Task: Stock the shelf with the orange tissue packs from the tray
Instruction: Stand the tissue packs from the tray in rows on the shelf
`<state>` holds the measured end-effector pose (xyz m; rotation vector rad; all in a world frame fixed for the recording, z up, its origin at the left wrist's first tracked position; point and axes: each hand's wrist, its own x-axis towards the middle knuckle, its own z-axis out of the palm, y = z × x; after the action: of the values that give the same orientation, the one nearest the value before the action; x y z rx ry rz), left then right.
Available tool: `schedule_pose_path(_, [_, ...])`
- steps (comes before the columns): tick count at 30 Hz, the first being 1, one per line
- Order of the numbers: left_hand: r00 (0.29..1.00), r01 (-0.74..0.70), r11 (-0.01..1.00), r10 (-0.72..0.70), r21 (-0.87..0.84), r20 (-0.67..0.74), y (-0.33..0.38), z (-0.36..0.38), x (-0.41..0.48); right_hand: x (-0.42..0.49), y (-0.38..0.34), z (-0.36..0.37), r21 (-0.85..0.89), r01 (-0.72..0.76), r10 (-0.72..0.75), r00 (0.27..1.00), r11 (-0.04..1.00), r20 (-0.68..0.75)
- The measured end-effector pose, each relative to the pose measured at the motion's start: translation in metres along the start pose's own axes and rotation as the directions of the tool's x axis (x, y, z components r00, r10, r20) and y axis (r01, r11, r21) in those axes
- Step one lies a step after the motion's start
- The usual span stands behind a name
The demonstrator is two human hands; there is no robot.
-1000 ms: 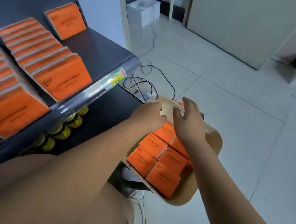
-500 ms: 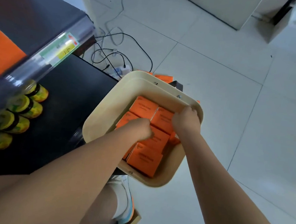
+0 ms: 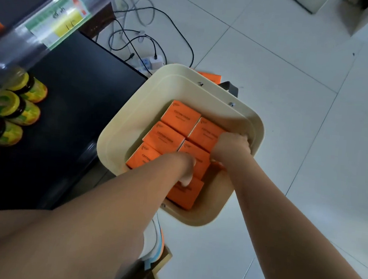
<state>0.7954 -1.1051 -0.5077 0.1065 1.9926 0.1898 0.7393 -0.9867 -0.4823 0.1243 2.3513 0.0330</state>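
Observation:
A cream tray (image 3: 133, 116) stands beside the shelf and holds several orange tissue packs (image 3: 181, 114) laid flat in two rows. My left hand (image 3: 183, 168) reaches into the tray's middle, its fingers curled down over the edge of a pack in the right row. At the right side of that row my right hand (image 3: 233, 146) is curled round the outer edge of a pack by the tray wall. Both forearms hide the nearest packs. Only the shelf's front rail with its price label (image 3: 57, 19) shows at the upper left.
Below the rail, a black lower shelf (image 3: 74, 106) carries yellow-green cans (image 3: 13, 109) at its left. Cables and a power strip (image 3: 150, 63) lie on the tiled floor behind the tray. Another orange pack (image 3: 209, 76) shows below the tray's far rim. My shoe (image 3: 157, 244) is under the tray.
My view has tilted down from the shelf to the tray. Both hands moved from the tray's far rim down into it and closed on packs.

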Motion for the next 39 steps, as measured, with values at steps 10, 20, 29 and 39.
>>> schedule_pose_path(10, [0.994,-0.063,0.998,0.06,-0.03,-0.095,-0.008,-0.002,-0.013,-0.013,0.001,0.011,-0.198,0.0,-0.038,0.981,0.98,-0.19])
schedule_pose_path(20, [0.974,-0.147,0.945,0.088,-0.292,-0.208,-0.054,-0.029,-0.041,-0.034,0.03,-0.034,0.091,0.167,-0.117,0.906,0.982,-0.406])
schedule_pose_path(29, [0.933,-0.149,0.942,0.032,-0.301,-0.36,-0.088,-0.063,-0.098,-0.088,0.02,-0.078,0.447,0.564,-0.316,0.797,0.694,-0.515])
schedule_pose_path(39, [0.816,-0.245,0.856,-0.072,-0.455,-0.574,-0.124,-0.107,-0.22,-0.159,-0.016,-0.14,0.57,0.758,-0.383,0.652,0.317,-0.655])
